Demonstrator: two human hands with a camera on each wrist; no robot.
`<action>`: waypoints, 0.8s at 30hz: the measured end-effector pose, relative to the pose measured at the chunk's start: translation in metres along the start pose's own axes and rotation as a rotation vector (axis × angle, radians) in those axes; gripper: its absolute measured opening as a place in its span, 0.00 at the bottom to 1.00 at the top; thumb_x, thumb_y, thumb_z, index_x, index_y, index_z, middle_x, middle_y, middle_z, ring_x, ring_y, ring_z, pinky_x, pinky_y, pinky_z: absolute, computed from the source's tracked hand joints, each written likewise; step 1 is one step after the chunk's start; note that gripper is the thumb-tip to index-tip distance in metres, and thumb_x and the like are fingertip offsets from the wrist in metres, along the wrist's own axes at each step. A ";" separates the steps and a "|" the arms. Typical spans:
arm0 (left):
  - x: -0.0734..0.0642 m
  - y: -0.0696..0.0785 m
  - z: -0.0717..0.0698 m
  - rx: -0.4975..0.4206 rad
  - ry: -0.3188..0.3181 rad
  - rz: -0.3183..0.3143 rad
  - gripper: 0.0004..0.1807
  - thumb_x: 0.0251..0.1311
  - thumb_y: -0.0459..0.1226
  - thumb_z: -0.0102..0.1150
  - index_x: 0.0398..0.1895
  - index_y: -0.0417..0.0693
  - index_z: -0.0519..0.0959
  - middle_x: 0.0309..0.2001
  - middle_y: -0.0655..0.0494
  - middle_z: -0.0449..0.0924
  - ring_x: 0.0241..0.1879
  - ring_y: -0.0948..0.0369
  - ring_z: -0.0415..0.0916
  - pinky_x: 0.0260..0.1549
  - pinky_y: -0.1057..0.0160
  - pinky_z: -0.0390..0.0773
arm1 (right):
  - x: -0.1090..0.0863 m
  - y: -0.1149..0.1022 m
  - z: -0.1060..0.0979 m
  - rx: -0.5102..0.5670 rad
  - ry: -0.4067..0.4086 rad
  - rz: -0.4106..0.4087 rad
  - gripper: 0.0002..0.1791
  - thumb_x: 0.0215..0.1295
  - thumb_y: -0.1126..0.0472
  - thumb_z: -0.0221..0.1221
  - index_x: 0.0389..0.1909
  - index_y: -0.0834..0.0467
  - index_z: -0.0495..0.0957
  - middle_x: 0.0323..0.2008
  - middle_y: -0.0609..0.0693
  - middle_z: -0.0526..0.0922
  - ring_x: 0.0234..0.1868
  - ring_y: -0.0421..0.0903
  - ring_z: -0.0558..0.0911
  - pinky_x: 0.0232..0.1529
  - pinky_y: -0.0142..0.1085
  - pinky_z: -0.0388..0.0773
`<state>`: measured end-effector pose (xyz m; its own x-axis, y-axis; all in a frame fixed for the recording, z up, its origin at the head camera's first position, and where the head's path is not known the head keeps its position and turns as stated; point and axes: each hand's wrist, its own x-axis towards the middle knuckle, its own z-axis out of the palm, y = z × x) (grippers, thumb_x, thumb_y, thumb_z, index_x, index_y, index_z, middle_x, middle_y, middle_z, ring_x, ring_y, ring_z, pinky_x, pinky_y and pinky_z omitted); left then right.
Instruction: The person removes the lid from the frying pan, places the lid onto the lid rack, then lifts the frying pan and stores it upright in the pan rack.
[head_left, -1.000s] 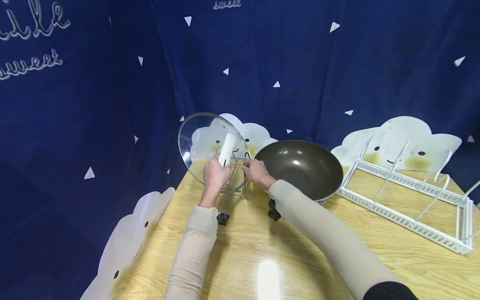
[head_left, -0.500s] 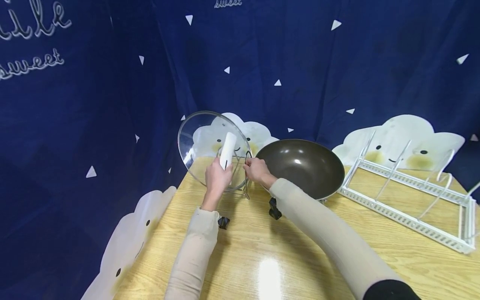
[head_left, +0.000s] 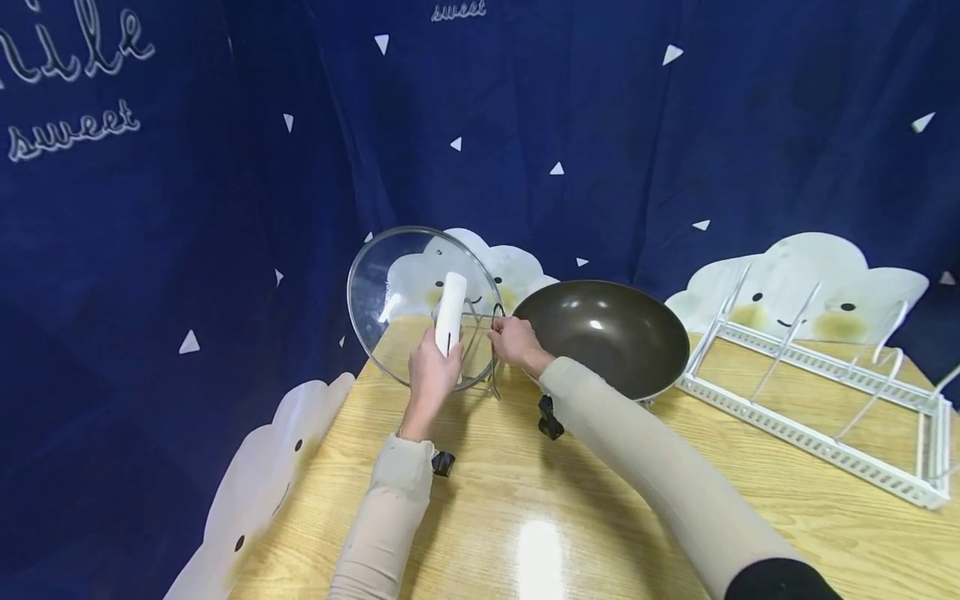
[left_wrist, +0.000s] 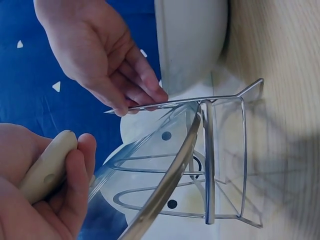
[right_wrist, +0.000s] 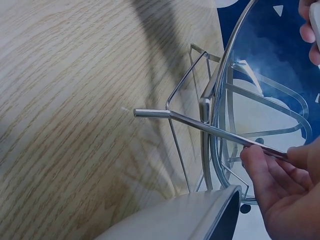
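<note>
A clear glass lid (head_left: 405, 283) with a metal rim stands on edge, leaning left, at the far left of the table. My left hand (head_left: 432, 367) grips its thick white handle (head_left: 452, 302), fingers curled round it in the left wrist view. Beneath the lid is a small wire rack (left_wrist: 244, 150) of silvery metal, its feet on the wood. The lid's lower rim sits among the rack's wires. My right hand (head_left: 516, 340) pinches the rack's right-hand upright (right_wrist: 225, 135) between thumb and fingers, beside the dark wok (head_left: 600, 342).
The wok, brown inside and pale outside, stands right of the wire rack. A white rack (head_left: 810, 444) with upright wire dividers lies farther right. Behind the wooden table (head_left: 480, 517) hangs a dark blue curtain (head_left: 510, 125) with cloud prints.
My left hand has shifted slightly left and toward me, and the lid has swung a little left and down with it. The right hand keeps its pinch on the rack.
</note>
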<state>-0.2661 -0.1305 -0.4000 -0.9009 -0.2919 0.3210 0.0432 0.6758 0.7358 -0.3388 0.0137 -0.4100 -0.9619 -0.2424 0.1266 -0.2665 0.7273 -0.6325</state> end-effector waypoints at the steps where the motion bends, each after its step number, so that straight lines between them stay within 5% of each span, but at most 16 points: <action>1: 0.000 -0.001 0.000 -0.007 -0.002 -0.001 0.20 0.57 0.40 0.64 0.48 0.36 0.73 0.31 0.41 0.80 0.26 0.49 0.79 0.24 0.56 0.80 | 0.000 0.000 0.000 0.001 0.002 0.000 0.14 0.71 0.57 0.50 0.28 0.58 0.77 0.20 0.47 0.78 0.22 0.45 0.75 0.24 0.34 0.70; 8: -0.001 -0.003 0.001 -0.008 -0.009 0.002 0.24 0.58 0.40 0.63 0.54 0.36 0.71 0.33 0.39 0.81 0.26 0.49 0.80 0.25 0.56 0.80 | -0.001 -0.001 -0.001 0.021 -0.001 0.007 0.14 0.71 0.58 0.50 0.25 0.57 0.75 0.20 0.47 0.79 0.20 0.44 0.74 0.21 0.33 0.68; 24: -0.004 0.001 -0.005 0.060 -0.059 -0.018 0.23 0.58 0.42 0.62 0.50 0.35 0.71 0.34 0.38 0.79 0.31 0.45 0.79 0.27 0.52 0.79 | -0.001 0.000 0.001 -0.001 0.038 0.004 0.16 0.70 0.58 0.51 0.20 0.55 0.69 0.20 0.50 0.73 0.24 0.48 0.73 0.24 0.36 0.67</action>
<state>-0.2601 -0.1323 -0.3975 -0.9253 -0.2649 0.2715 0.0029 0.7108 0.7034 -0.3379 0.0132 -0.4103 -0.9646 -0.2145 0.1530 -0.2624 0.7289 -0.6323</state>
